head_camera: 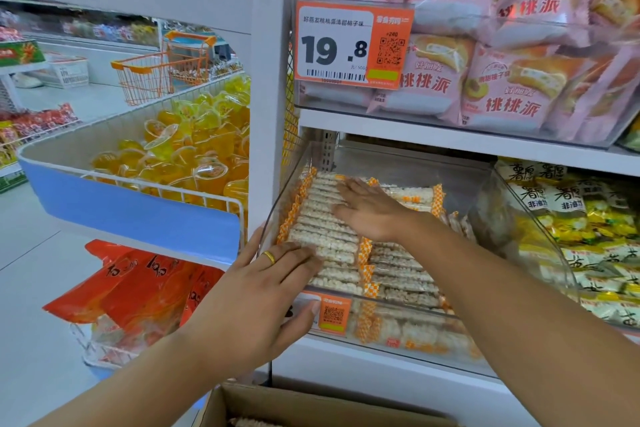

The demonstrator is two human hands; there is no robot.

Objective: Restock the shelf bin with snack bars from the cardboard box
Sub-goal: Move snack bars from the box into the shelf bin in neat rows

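Snack bars (322, 218) sit in the clear shelf bin (408, 166), on the shelf under the pink pie packs (498, 94). They lie flat, stacked in a row running from the bin's front edge to its back. Each bar's long axis runs left-right, parallel to the front edge, with the orange-checked wrapper ends pointing at the bin's side walls. A second row (398, 270) sits just right of the first, same orientation, orange ends nearly meeting between the rows. More bars lie looser toward the bin's back right.

Left hand (256, 288): fingers straight, palm down, pressing flat on the front bars of the left row at the bin's front-left corner. Thumb rests on the orange price tag (332, 314) on the bin's front wall. Gold ring (269, 256) on one finger. Grip is not closed on anything.

Right hand (367, 210): flat, fingers extended, palm down on the left row, further back in the bin. It also holds nothing, just presses on the wrappers.

Cardboard box (311, 404) is at the bottom edge of view, below the shelf, flap open. A bit of bar shows inside; the rest is cut off.

Left of the shelf upright: a wire bin of yellow jelly cups (194, 156). Right of the task bin: a neighbouring bin of yellow-white packets (571, 218).
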